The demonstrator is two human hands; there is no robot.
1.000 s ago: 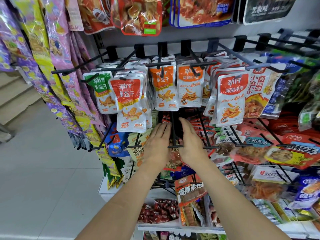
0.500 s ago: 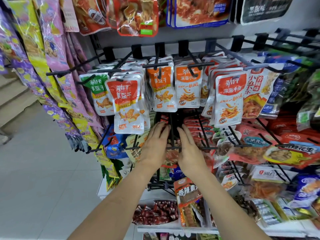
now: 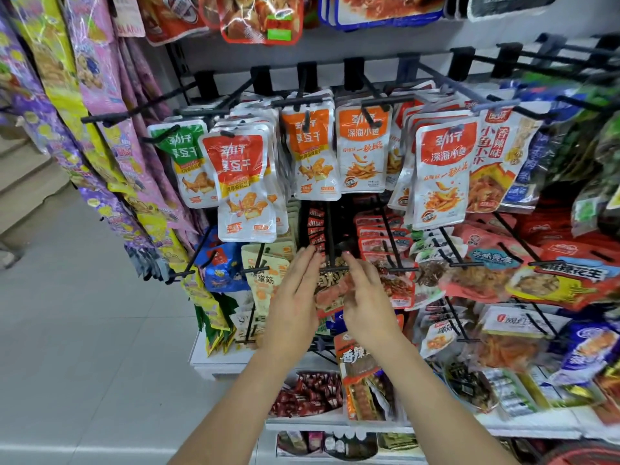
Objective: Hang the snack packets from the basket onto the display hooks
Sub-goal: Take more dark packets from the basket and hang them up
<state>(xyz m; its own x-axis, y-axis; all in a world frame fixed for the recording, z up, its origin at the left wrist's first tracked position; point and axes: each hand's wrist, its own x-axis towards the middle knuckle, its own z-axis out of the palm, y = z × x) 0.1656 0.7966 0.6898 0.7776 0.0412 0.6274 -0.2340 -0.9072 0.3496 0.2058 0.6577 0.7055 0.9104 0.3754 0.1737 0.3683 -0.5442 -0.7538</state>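
**Two open hands flank one packet at the centre hook**

Both hands are raised at frame centre, backs toward the camera. The left hand (image 3: 293,297) has straight fingers (image 3: 307,263), close together, with nothing in them. The right hand (image 3: 367,305) has loosely extended fingers (image 3: 355,266), slightly spread and also gripping nothing. Whether either thumb touches anything cannot be told.

The snack packet (image 3: 330,292), red and dark and blurred, hangs between the two hands. It sits at the front end of a black hook (image 3: 329,229).

Readable print:
- The orange packet (image 3: 360,146) above centre reads "深海小鱼".
- The red-topped packet (image 3: 441,169) to its right carries the same text under "劲仔".
- The fish packet (image 3: 493,162), further right, reads "香辣味".
- The brown packet (image 3: 357,359) below the hands reads "香辣".
- The white packet (image 3: 515,322) at lower right reads "网红".

Edges and room:
- Neighbouring hooks stand close on both sides of the hands.
- Grey floor (image 3: 84,330) fills the lower left of the frame.
- The white shelf edge (image 3: 335,425) runs below the forearms.
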